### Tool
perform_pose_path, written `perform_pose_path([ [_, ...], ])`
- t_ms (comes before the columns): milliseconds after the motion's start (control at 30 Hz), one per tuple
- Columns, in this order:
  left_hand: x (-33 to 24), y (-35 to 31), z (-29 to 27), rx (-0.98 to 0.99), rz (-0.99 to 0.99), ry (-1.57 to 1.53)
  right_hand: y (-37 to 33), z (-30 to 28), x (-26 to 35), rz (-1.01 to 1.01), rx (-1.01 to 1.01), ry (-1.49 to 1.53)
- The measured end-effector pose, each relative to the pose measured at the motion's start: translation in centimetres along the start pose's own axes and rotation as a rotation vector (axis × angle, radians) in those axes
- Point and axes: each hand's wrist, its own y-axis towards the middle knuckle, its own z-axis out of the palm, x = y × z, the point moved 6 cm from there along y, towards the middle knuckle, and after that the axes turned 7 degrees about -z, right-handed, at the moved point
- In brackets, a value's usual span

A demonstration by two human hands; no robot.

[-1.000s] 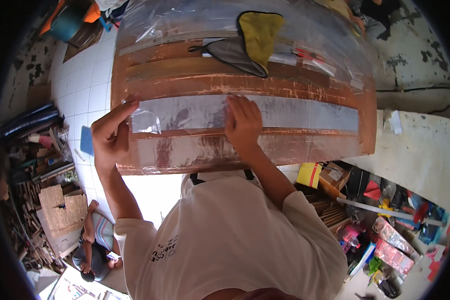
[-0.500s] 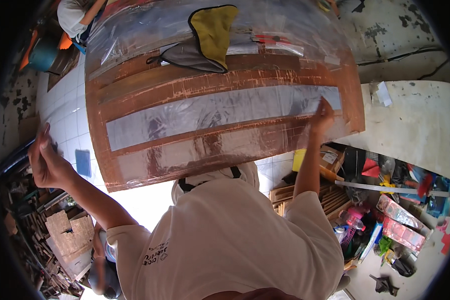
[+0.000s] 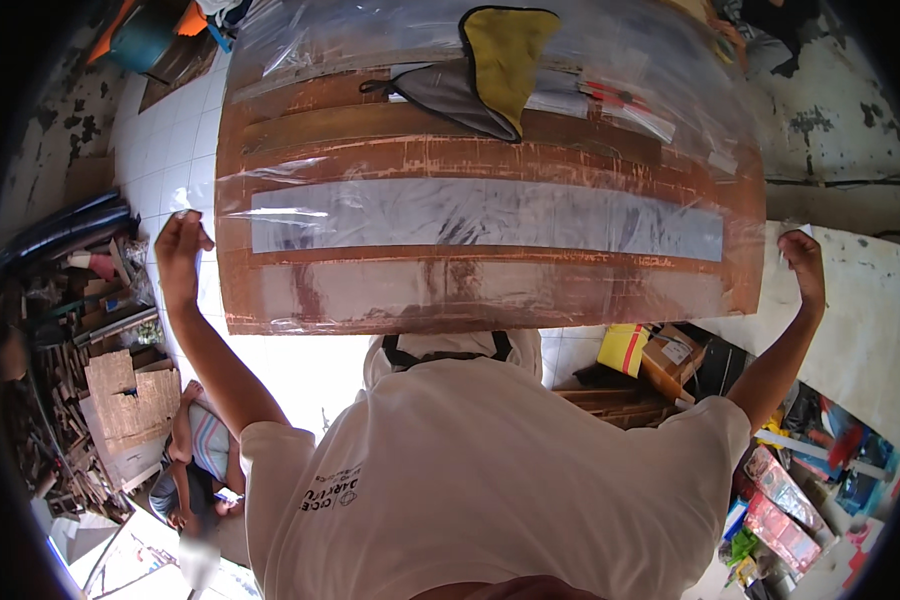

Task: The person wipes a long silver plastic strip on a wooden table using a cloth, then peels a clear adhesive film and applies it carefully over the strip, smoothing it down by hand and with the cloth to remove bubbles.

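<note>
Both my arms reach forward, one to each side of a worn brown worktop [image 3: 450, 160]. My left hand [image 3: 180, 255], fingers pinched together, is just off the worktop's left edge. Beyond the right edge, my right hand [image 3: 803, 268] is closed in a similar pinch. A sheet of clear plastic film [image 3: 288, 165] shows by its glints across the worktop between the hands; its edges are hard to make out. Under it lies a long pale grey strip [image 3: 490, 212]. Farther back rests a yellow and grey cloth [image 3: 513, 65] with black edging.
A red-handled tool [image 3: 615, 95] lies behind the cloth's right side. Scrap wood [image 3: 55, 400] and cardboard [image 3: 130, 400] are piled at left, near a seated person [image 3: 200, 450]. Boxes [image 3: 670, 355] and mixed clutter stand at right, below a pale board [image 3: 860, 300].
My right hand has moved off the worktop to beyond its right edge. My left hand has come up and closer to the left edge. The view has turned, so the worktop looks straighter.
</note>
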Motion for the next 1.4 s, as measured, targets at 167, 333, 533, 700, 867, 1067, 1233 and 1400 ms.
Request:
perform_pose_path([
  [167,6.3,1.0,2.7,0.075,-0.244,0.062,4.8,4.8,-5.7,0.121,0.291,-0.167],
  [333,10.1,1.2,4.4,0.102,-0.351,0.077,7.4,8.5,-9.2,0.181,0.383,-0.254],
  [533,11.7,2.3,6.4,0.154,-0.399,0.170,9.6,9.4,-11.6,0.097,0.377,-0.407],
  [700,11.0,2.5,7.2,0.152,-0.451,0.179,14.1,17.7,0.8,-0.207,-0.173,-0.089],
  [867,11.4,0.9,7.0,0.217,-0.497,-0.112,17.4,34.7,16.4,-0.078,-0.010,0.482],
  [1067,11.2,-0.2,8.2,0.350,-0.496,-0.536,21.6,41.1,20.7,0.317,-0.018,0.224],
  [1233,11.9,-0.7,9.7,0.521,-0.410,-1.065,17.9,39.6,24.2,0.176,0.109,1.475],
  [1400,12.0,-0.7,9.5,0.490,-0.361,-1.380,6.1,34.8,30.2,-0.208,-0.208,1.554],
])
